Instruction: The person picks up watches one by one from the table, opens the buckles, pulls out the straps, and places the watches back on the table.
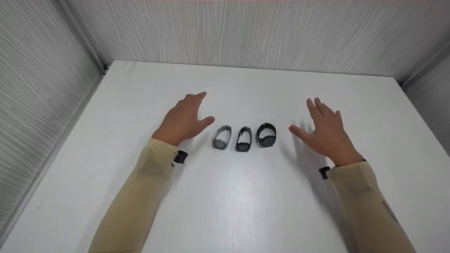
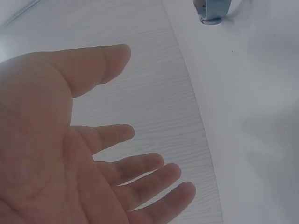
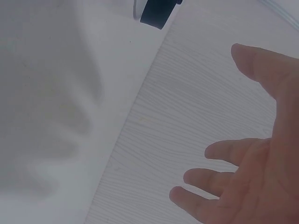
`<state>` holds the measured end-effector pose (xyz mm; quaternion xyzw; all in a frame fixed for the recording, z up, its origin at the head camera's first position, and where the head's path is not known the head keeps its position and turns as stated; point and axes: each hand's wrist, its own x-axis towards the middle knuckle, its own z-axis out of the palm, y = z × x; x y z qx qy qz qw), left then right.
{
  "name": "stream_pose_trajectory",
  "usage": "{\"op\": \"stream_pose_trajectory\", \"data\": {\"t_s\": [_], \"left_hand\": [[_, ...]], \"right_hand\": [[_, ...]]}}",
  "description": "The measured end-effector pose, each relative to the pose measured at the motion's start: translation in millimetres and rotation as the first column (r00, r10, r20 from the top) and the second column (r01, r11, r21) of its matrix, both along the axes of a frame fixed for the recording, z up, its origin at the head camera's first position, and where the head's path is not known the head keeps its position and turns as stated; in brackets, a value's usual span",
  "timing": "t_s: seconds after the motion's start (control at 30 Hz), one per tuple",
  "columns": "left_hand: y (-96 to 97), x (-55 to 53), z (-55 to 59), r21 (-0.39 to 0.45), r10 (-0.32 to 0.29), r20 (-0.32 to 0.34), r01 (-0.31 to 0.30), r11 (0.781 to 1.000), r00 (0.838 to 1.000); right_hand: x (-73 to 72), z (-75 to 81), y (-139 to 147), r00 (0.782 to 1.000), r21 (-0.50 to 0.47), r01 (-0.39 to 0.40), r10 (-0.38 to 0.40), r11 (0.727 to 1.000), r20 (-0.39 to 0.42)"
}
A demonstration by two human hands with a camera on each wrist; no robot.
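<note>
Three watches with looped straps stand in a row on the white table. Leftmost is a grey watch with a squarish face; in the middle is a black rectangular watch; at the right is a black watch with a round face. My left hand hovers left of the grey watch, thumb towards it, fingers spread and holding nothing. To the right of the round watch, my right hand is likewise spread and holds nothing. Part of the grey strap and of a black strap shows in the wrist views.
A wood-grain back panel rises behind the table's far edge. Similar panels stand at the left and right sides. Both forearms wear beige sleeves with small black pieces at the wrists.
</note>
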<state>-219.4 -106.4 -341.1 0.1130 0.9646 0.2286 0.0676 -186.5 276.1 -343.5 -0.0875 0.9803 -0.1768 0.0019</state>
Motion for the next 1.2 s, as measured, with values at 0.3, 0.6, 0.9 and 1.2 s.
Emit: {"op": "stream_pose_trajectory", "data": {"t_s": [0.3, 0.6, 0.9, 1.2], "left_hand": [[11.1, 2.4, -4.6, 0.033, -0.045, 0.017, 0.045, 0.998, 0.999], [14.5, 4.7, -11.6, -0.038, -0.096, 0.041, 0.097, 0.995, 0.995], [15.3, 2.7, -20.9, -0.104, -0.104, -0.026, 0.101, 0.989, 0.994], [12.8, -2.7, -26.2, -0.024, -0.118, 0.070, 0.120, 0.992, 0.991]], "right_hand": [[5.2, 1.9, -2, 1.000, -0.015, -0.031, 0.031, 0.999, -0.005], [7.4, 4.6, -5, 0.997, -0.046, -0.081, 0.080, 0.996, -0.023], [11.1, 6.7, -11, 0.995, -0.065, -0.101, 0.102, 0.993, 0.011], [11.1, 6.9, -11, 0.993, -0.051, -0.108, 0.110, 0.993, 0.031]]}}
